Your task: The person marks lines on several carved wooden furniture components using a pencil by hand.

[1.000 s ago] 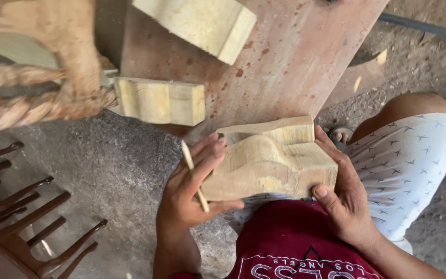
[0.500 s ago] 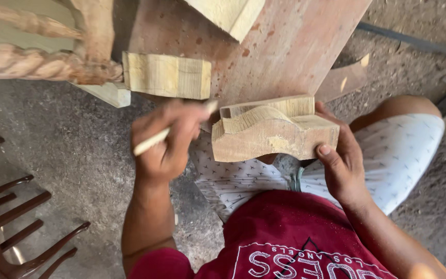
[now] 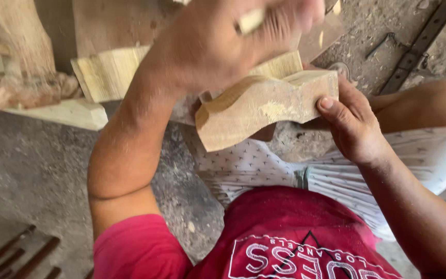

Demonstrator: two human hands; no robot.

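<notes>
Hands at work on a carved wooden block [image 3: 264, 106], seen from above. Right hand [image 3: 354, 124] grips the block's squared end, thumb on the side face and fingers wrapped behind, so that the piece is held in the air above the lap and in front of the reddish plank surface [image 3: 114, 23]. Left hand [image 3: 223, 39], blurred and raised close to the camera, is clenched round a pale pencil-like stick [image 3: 250, 20] and partly covers the block's upper edge. State of the work, as a judgement: the block already carries a sawn, curved profile with clean faces, so the rough shaping looks done; no drawn lines can be made out on it, and finer finishing appears to remain. Surroundings: a second pale wood offcut [image 3: 107, 72] lies on the plank's edge, a rough twisted wooden post [image 3: 16, 57] stands at the left, a dusty concrete floor [image 3: 32, 165] lies below, and a metal strip [image 3: 419, 44] rests at upper right.
</notes>
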